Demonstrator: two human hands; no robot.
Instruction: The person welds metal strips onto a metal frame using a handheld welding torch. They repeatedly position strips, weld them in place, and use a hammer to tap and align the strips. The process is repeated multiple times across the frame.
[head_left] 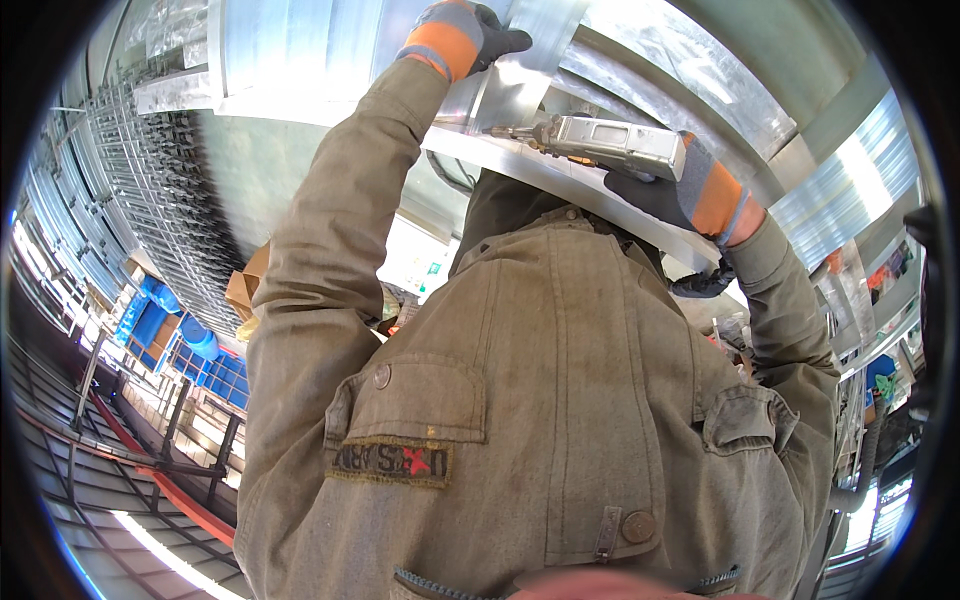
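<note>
My left hand (458,40), in a grey and orange glove with black fingers, is at the top of the view. Its thumb lies across a shiny metal strip (522,75), and the hand appears closed on that strip's edge. In the same kind of glove, my right hand (680,190) is wrapped round a power tool with a boxy silver body (615,143). The tool's narrow nose points left, close to the strip's lower end. Its grip is hidden by my fingers. Below the tool runs a long pale metal rail (560,180), slanting down to the right.
Broad shiny metal sheets (300,50) fill the upper left, with more metal panels (840,190) at right. A rack of thin dark rods (160,170) stands at left. Further off are blue barrels (198,338), a cardboard box (245,285) and a red rail (190,510).
</note>
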